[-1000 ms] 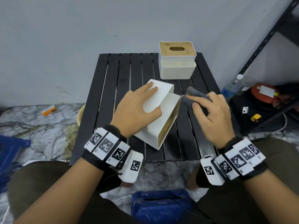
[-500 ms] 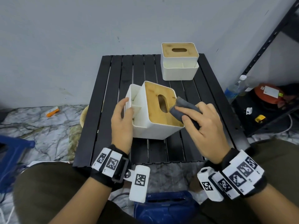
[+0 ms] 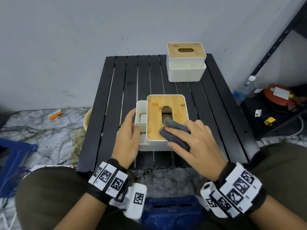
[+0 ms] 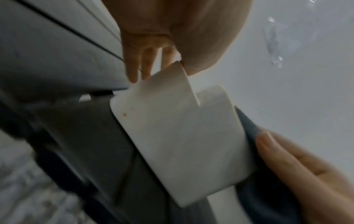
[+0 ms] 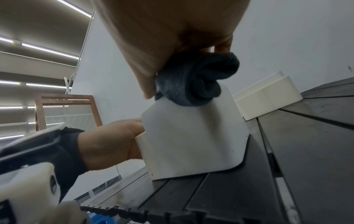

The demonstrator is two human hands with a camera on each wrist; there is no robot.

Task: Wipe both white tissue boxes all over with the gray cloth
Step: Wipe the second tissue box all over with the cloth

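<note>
A white tissue box (image 3: 159,146) with a slotted bamboo lid stands upright near the front of the black slatted table (image 3: 116,90). My left hand (image 3: 128,135) grips its left side compartment, the thumb over the rim; the left wrist view shows thumb and fingers pinching that wall (image 4: 162,71). My right hand (image 3: 196,143) holds the bunched gray cloth (image 3: 176,130) and presses it on the lid's near right corner; the cloth (image 5: 195,81) sits on the box's (image 5: 191,136) top edge. The second white tissue box (image 3: 186,72) stands untouched at the table's back right.
A grey wall rises right behind the table. To the right, a dark metal shelf holds a plastic bottle (image 3: 244,90) and a red object (image 3: 279,95). A blue case (image 3: 171,211) lies between my knees, and a blue stool (image 3: 13,156) stands on the marble floor at left.
The near box, lying on its side a second ago, now stands upright with its lid up. My left hand moved from its top to its left side. The cloth slid onto the lid's near corner.
</note>
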